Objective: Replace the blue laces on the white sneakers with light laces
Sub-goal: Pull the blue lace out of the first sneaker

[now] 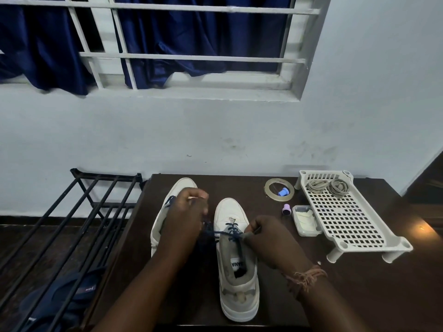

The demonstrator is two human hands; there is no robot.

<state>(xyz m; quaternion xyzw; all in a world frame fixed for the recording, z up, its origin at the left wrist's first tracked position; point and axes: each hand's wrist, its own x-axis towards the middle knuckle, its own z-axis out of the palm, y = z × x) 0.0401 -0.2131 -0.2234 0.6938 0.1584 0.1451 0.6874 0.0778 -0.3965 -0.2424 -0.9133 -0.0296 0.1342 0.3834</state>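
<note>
Two white sneakers (236, 259) stand at six o'clock on a dark table (359, 295). The right hand (271, 240) pinches the blue lace (223, 233); the left hand (185, 212) curls around its other end. Light laces (328, 186) lie in a white tray (347, 216) at three o'clock.

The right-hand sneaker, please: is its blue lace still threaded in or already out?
Still in: the blue lace crosses the right-hand sneaker at its eyelets, while both hands pull on it.
</note>
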